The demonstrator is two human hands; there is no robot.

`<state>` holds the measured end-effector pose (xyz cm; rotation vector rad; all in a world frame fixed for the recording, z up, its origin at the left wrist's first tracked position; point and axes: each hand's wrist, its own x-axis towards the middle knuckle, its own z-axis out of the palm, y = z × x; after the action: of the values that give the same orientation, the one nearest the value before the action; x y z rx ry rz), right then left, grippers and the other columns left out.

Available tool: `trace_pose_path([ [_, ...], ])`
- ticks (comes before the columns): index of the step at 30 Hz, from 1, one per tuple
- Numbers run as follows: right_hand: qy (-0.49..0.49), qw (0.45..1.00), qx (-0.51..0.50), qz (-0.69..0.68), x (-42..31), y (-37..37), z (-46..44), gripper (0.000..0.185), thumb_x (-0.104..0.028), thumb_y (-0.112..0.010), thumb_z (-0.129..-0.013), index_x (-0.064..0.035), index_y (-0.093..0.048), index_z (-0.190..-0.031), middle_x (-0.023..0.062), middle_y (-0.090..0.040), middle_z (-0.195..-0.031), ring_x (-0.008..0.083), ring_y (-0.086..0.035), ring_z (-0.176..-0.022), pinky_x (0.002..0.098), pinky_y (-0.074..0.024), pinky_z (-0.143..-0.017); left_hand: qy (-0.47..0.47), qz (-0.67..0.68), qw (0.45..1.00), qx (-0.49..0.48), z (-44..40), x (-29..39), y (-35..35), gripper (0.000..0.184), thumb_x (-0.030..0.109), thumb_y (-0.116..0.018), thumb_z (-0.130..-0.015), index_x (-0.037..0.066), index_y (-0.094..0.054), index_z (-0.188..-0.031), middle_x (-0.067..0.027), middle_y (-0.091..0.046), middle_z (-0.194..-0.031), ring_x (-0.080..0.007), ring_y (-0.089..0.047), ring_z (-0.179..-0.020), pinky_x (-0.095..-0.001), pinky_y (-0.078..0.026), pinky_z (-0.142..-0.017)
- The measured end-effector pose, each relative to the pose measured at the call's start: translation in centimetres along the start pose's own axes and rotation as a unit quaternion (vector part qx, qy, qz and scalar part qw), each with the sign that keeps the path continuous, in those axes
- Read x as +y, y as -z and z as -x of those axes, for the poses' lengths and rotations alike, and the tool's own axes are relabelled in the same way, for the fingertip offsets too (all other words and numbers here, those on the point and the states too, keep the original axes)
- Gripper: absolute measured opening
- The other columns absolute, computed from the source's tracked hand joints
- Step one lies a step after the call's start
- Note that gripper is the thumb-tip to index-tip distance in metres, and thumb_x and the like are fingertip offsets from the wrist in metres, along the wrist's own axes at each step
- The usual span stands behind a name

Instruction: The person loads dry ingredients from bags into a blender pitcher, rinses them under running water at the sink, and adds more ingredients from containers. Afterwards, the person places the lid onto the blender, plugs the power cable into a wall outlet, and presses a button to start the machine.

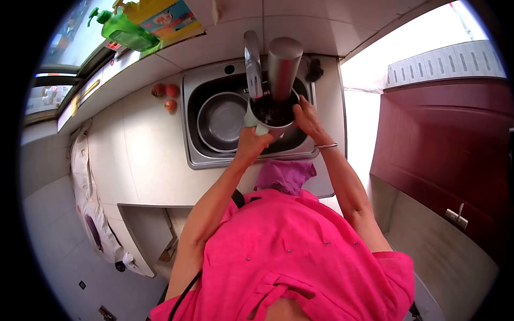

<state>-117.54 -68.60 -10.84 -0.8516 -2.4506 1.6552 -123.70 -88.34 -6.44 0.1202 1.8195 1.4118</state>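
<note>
The left hand (252,142) is closed on the handle of a round pot (278,129), and the right hand (307,116) grips the opposite side by its rim. The pot is between both hands, over the sink (211,160); its outside looks pale and smooth, its inside dark with small shiny spots. Left of the left hand lies a grey pan (222,122).

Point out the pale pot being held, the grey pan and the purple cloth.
Pale pot (277,130), head view: outer wall.
Grey pan (223,122), head view: inner bottom.
Purple cloth (286,176), head view: middle.
</note>
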Motion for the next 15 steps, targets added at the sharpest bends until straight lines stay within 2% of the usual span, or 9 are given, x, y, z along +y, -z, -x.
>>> trace_pose_path([
  [2,0.073,0.996,0.043,0.021,2.3,-1.8,-0.6,0.031,-0.020,-0.044,-0.085,0.0055,-0.051,-0.100,0.0254,-0.062,-0.074,0.0377,-0.064,-0.065,0.0457,-0.0485,-0.064,-0.013,-0.033,0.999,0.016,-0.2,-1.0,0.5,0.016,0.013,-0.064,-0.066,-0.003,-0.061,-0.063,-0.0034,-0.057,-0.054,-0.0100,-0.053,-0.051,-0.0278,-0.040,-0.048],
  [3,-0.032,0.998,-0.003,-0.055,-1.4,-0.9,0.9,0.033,-0.021,-0.044,-0.085,0.0064,-0.051,-0.102,0.0269,-0.062,-0.076,0.0408,-0.064,-0.068,0.0462,-0.0490,-0.065,-0.014,-0.049,0.998,0.024,-0.2,-1.5,0.8,0.018,0.014,-0.064,-0.065,-0.003,-0.061,-0.062,-0.0037,-0.056,-0.052,-0.0104,-0.053,-0.050,-0.0286,-0.041,-0.048],
  [6,-0.065,0.998,-0.008,-0.013,0.2,-0.4,1.1,0.038,-0.017,-0.042,-0.084,0.0051,-0.054,-0.113,0.0165,-0.059,-0.076,0.0235,-0.062,-0.069,0.0368,-0.0488,-0.060,-0.005,-0.082,0.997,-0.006,0.4,-0.2,0.5,0.014,0.011,-0.063,-0.066,-0.002,-0.062,-0.065,-0.0020,-0.058,-0.058,-0.0092,-0.052,-0.053,-0.0265,-0.039,-0.049],
  [7,-0.071,0.995,-0.020,-0.070,0.4,0.0,1.1,0.038,-0.018,-0.043,-0.084,0.0054,-0.054,-0.112,0.0160,-0.059,-0.073,0.0240,-0.063,-0.067,0.0365,-0.0495,-0.059,-0.002,-0.064,0.998,-0.010,0.2,-0.6,0.3,0.014,0.011,-0.063,-0.066,-0.002,-0.062,-0.066,-0.0020,-0.057,-0.057,-0.0092,-0.052,-0.053,-0.0266,-0.039,-0.048],
  [10,-0.068,0.997,-0.024,-0.002,-1.6,1.0,0.3,0.038,-0.018,-0.043,-0.084,0.0050,-0.054,-0.113,0.0168,-0.060,-0.072,0.0239,-0.063,-0.067,0.0366,-0.0502,-0.059,-0.005,-0.030,0.999,-0.012,-0.5,-1.3,-0.1,0.014,0.012,-0.063,-0.066,-0.002,-0.062,-0.066,-0.0021,-0.057,-0.056,-0.0091,-0.051,-0.052,-0.0268,-0.038,-0.048],
  [11,-0.079,0.997,-0.015,-0.017,-2.9,0.7,0.6,0.032,-0.020,-0.043,-0.085,0.0078,-0.051,-0.098,0.0282,-0.061,-0.073,0.0417,-0.064,-0.070,0.0470,-0.0492,-0.065,-0.012,-0.035,0.999,-0.007,-0.3,-1.1,0.3,0.014,0.012,-0.063,-0.066,-0.002,-0.062,-0.065,-0.0021,-0.057,-0.056,-0.0090,-0.051,-0.051,-0.0268,-0.038,-0.047],
  [14,0.003,1.000,0.024,-0.002,1.8,-2.1,0.5,0.031,-0.020,-0.043,-0.086,0.0081,-0.051,-0.097,0.0284,-0.060,-0.071,0.0421,-0.065,-0.071,0.0482,-0.0486,-0.066,-0.018,-0.069,0.997,0.007,0.7,0.4,0.6,0.013,0.012,-0.063,-0.067,-0.001,-0.061,-0.064,-0.0018,-0.057,-0.055,-0.0085,-0.051,-0.051,-0.0266,-0.038,-0.047],
  [15,0.031,0.997,0.056,-0.045,-0.4,-1.7,1.6,0.030,-0.020,-0.044,-0.086,0.0073,-0.051,-0.095,0.0306,-0.060,-0.074,0.0441,-0.064,-0.075,0.0497,-0.0475,-0.068,-0.014,-0.085,0.996,0.014,1.0,0.6,0.9,0.013,0.012,-0.062,-0.067,-0.001,-0.061,-0.063,-0.0016,-0.056,-0.055,-0.0083,-0.051,-0.051,-0.0265,-0.037,-0.047],
])
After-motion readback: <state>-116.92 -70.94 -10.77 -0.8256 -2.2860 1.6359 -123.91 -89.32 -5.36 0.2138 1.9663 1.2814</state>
